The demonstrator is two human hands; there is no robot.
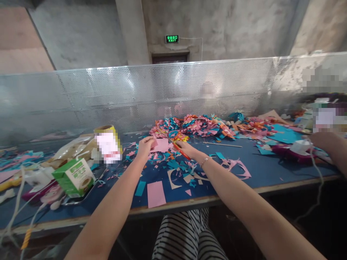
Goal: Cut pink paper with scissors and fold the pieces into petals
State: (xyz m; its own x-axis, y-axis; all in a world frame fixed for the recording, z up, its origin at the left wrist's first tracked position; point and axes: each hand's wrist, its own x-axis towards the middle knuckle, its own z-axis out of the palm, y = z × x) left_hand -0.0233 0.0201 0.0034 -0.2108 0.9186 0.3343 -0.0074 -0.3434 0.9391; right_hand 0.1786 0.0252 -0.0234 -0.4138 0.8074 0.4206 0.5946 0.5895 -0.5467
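Observation:
Between the fingers of my left hand (pixel 146 145) is a piece of pink paper (pixel 161 145), held just above the table. My right hand (pixel 189 150) is closed around orange-handled scissors (pixel 182 151), whose blades point up and left near the paper's right side. Blue, pink and cream paper scraps lie under and around both hands. Close to the front edge rests a flat pink rectangle (pixel 156 194) beside a small blue piece (pixel 140 188). Behind my hands is a heap of pink, blue and orange cut-paper pieces (pixel 195 124).
A green-and-white carton (pixel 74 177) stands on the left, near a yellow-rimmed roll (pixel 108 144) and cords. A thin stick (pixel 222 144) lies right of the heap. At far right a co-worker's arm (pixel 329 146) reaches over the table. A perforated metal panel (pixel 103 94) runs along the back.

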